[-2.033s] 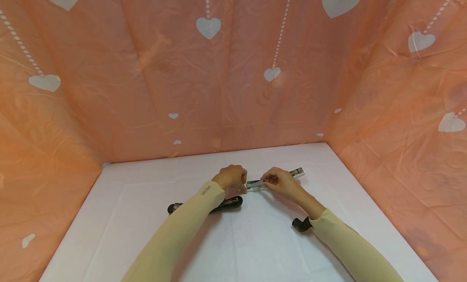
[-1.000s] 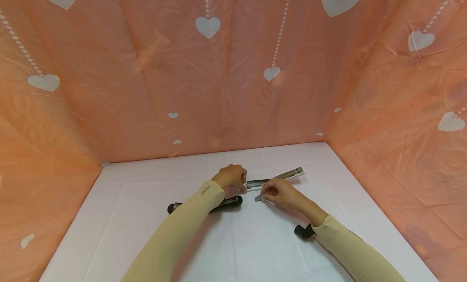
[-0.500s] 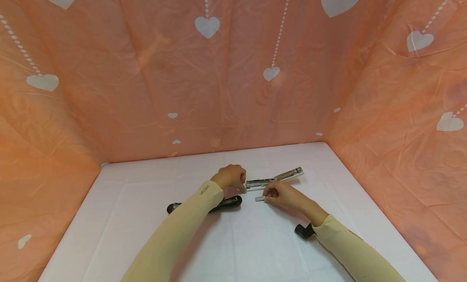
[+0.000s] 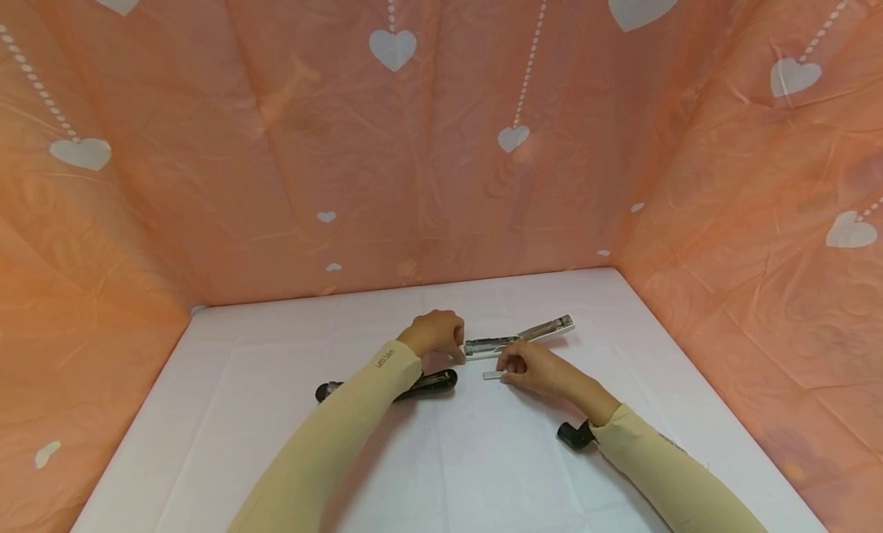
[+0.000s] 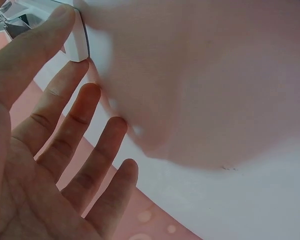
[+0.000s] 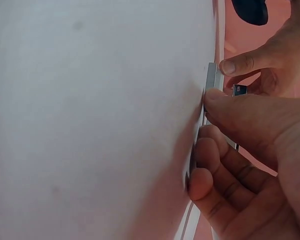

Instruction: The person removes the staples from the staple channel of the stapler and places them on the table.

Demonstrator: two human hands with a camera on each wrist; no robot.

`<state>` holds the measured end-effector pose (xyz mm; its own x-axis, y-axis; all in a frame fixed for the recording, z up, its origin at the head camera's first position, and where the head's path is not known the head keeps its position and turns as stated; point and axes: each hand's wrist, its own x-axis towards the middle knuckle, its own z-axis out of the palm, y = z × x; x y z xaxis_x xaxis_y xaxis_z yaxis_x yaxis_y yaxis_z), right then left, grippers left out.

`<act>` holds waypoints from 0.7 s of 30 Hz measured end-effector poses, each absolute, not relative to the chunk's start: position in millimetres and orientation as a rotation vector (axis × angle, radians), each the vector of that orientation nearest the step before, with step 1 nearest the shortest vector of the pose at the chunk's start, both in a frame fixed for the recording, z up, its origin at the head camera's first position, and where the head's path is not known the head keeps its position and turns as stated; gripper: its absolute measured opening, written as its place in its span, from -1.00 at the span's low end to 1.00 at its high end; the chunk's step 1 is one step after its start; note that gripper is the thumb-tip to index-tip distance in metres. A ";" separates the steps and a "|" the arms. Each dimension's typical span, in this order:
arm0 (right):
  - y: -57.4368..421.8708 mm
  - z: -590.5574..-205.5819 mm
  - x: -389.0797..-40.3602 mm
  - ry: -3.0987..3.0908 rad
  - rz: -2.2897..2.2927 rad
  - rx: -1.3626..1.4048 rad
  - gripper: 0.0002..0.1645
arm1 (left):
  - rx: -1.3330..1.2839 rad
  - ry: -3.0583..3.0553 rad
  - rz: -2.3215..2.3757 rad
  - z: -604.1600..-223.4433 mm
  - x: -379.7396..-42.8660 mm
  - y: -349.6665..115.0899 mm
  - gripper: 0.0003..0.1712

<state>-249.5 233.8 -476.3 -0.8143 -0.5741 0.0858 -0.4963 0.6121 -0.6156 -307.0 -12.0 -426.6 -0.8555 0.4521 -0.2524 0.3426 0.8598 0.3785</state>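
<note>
A white stapler (image 4: 491, 347), swung wide with its metal staple channel showing, lies at the far middle of the white surface. My left hand (image 4: 436, 335) pinches its left end between thumb and index finger; in the left wrist view the other fingers extend loosely past the stapler's end (image 5: 80, 42). Just in front of the stapler, my right hand (image 4: 530, 364) pinches a short silver strip of staples (image 4: 492, 375) low over the surface. The right wrist view shows my thumb on the strip (image 6: 210, 76), with part of it hidden behind the thumb.
A long black rounded object (image 4: 434, 383) shows below my left wrist, partly hidden by the sleeve. Another black angled piece (image 4: 572, 436) sits under my right forearm. An orange curtain with white hearts (image 4: 393, 50) stands behind the white table (image 4: 276, 349).
Two seconds ago the staple strip was over the stapler's channel in my right hand. It came away toward me and down, then turned level. My left hand has stayed on the stapler.
</note>
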 end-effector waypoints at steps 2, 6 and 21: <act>234.0 -476.2 -249.7 2.711 -0.975 -0.902 -0.86 | 0.597 2.697 0.458 -425.9 -306.7 -12.5 -0.68; 234.9 -476.9 -250.5 2.702 -0.978 -0.889 -0.86 | 0.591 2.677 0.454 -424.6 -306.5 -13.1 -0.71; 238.7 -473.6 -249.7 2.770 -0.970 -0.814 -0.94 | 0.649 2.633 0.457 -426.1 -314.1 -22.0 -0.73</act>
